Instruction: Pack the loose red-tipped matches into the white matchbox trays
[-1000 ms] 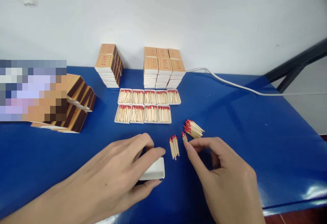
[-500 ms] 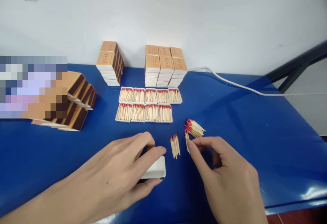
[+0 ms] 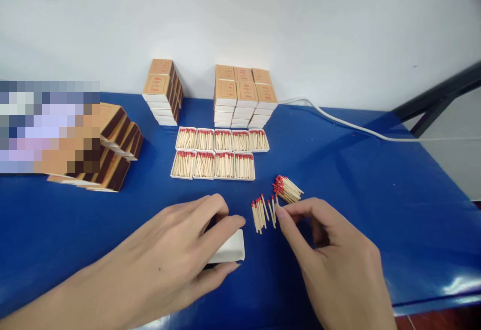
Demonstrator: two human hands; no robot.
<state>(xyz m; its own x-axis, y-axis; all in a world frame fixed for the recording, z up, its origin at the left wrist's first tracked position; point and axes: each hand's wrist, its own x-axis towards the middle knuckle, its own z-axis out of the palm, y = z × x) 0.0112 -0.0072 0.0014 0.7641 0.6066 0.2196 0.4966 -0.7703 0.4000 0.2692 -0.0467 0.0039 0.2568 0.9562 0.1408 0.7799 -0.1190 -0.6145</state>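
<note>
My left hand [image 3: 184, 244] is curled around a small white matchbox tray [image 3: 233, 245] on the blue table; the part of its inside that shows holds no matches. My right hand [image 3: 334, 255] has thumb and index finger pinched on a red-tipped match [image 3: 277, 200], whose lower end is hidden. Left of those fingertips, several loose matches [image 3: 257, 214] lie side by side, heads pointing away from me, with a couple more [image 3: 271, 212] between them and my fingers. Just beyond my right hand lies a larger pile of matches [image 3: 288, 189].
Two rows of trays filled with matches [image 3: 224, 165] lie ahead. Behind them stand stacks of matchboxes [image 3: 246, 92] and another stack [image 3: 160, 87] against the wall. More matchboxes [image 3: 116, 169] are piled at left, beside a blurred-out patch. A white cable [image 3: 338, 121] crosses the back right.
A few matches have spread leftward from my right fingertips toward the small group, which looks larger. My left hand and the tray have stayed about where they were.
</note>
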